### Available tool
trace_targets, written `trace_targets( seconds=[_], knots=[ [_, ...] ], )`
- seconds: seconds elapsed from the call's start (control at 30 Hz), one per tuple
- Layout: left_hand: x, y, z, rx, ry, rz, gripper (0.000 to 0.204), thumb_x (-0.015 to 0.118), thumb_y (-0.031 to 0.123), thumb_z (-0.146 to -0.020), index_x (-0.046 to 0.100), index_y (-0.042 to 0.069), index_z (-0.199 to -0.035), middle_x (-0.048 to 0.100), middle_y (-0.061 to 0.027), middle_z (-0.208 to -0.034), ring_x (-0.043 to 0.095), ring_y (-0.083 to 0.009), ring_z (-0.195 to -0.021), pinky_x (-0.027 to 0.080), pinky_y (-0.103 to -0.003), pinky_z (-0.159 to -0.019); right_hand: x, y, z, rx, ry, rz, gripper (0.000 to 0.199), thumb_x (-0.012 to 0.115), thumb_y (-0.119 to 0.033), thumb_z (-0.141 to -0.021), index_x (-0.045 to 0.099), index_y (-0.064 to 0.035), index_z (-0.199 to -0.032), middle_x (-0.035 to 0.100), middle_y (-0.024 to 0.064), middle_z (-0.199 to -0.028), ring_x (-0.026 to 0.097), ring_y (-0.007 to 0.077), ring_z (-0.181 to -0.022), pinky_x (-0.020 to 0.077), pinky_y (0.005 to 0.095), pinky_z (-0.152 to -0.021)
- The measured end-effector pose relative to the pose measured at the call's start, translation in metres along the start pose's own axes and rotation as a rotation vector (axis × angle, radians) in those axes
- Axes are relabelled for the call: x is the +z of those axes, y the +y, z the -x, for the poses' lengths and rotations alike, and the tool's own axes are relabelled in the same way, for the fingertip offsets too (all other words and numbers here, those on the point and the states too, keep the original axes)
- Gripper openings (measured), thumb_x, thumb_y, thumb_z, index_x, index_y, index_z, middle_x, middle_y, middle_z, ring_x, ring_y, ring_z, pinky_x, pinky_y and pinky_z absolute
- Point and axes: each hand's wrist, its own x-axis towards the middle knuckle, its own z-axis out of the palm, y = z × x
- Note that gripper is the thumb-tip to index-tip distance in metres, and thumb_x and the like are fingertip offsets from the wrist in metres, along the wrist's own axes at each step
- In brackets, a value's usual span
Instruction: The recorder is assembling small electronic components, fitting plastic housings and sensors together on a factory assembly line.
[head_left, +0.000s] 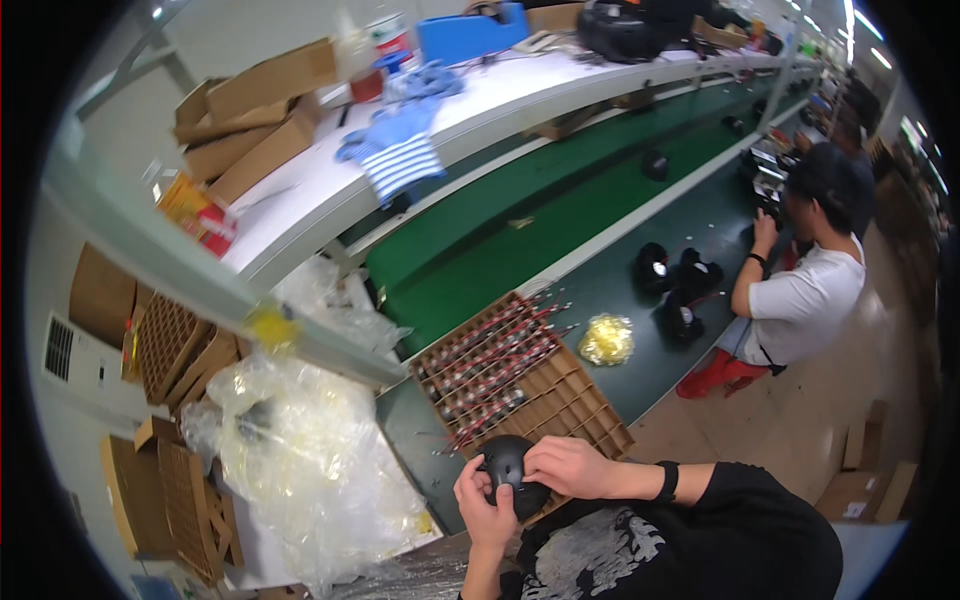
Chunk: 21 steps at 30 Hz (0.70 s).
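A black, rounded plastic housing with small holes in its face is held close to my body, over the near edge of a cardboard divider box. My left hand wraps round its left side, the thumb pressed on its front. From the right, my right hand has its fingers bent and pressed together against the housing; anything small between those fingertips is hidden. Just beyond both hands lies the divider box, its left and far cells filled with small motor-like parts with red and dark wires. Its right-hand cells look bare.
Beside the box sits a yellow bundle; several black housings lie farther along the bench. A green conveyor belt runs behind. Clear plastic bags cover the left side. A co-worker works at the right.
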Motion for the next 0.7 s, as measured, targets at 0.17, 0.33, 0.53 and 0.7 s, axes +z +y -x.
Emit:
trace_targets(
  seconds=[0.17,0.33,0.53,0.7],
  knots=[
    [0.040,0.010,-0.027,-0.241,-0.110,0.535,0.035,0.064,0.005,-0.084,0.048,0.003,-0.116,0.052,0.0029,-0.071,0.045,-0.0028,-0.063,0.036,-0.017,-0.059,-0.025,0.011,0.016,-0.011,-0.048,-0.125,0.014,0.061,-0.009,-0.083,0.052,-0.0008,-0.090,0.054,0.0101,-0.083,0.057,0.0280,-0.077,0.0476,0.0353,-0.068],
    [0.058,-0.020,-0.057,-0.225,0.061,0.502,0.038,0.066,0.005,-0.082,0.047,0.004,-0.115,0.052,0.0029,-0.071,0.046,-0.0034,-0.063,0.035,-0.018,-0.059,-0.060,-0.033,0.027,-0.147,-0.292,-0.726,0.007,0.061,-0.005,-0.086,0.055,-0.0017,-0.087,0.054,0.0079,-0.084,0.057,0.0244,-0.081,0.0474,0.0312,-0.071],
    [0.054,0.007,-0.043,-0.075,0.081,0.395,0.051,0.072,0.008,-0.075,0.046,0.003,-0.118,0.051,0.0024,-0.073,0.042,-0.0042,-0.064,0.032,-0.017,-0.059,-0.096,0.171,0.047,0.696,0.559,-0.434,0.029,0.065,-0.008,-0.084,0.049,-0.0043,-0.108,0.060,0.0012,-0.076,0.055,0.0067,-0.070,0.0452,0.0224,-0.064],
    [0.057,0.043,-0.036,-0.050,0.005,0.689,0.056,0.072,0.018,-0.077,0.043,0.001,-0.121,0.059,-0.0029,-0.081,0.053,-0.0077,-0.071,0.042,-0.021,-0.065,-0.088,0.275,0.071,0.910,0.375,-0.006,0.016,0.069,-0.011,-0.077,0.060,-0.0039,-0.089,0.063,0.0086,-0.078,0.061,0.0202,-0.070,0.0480,0.0317,-0.064]
  ],
)
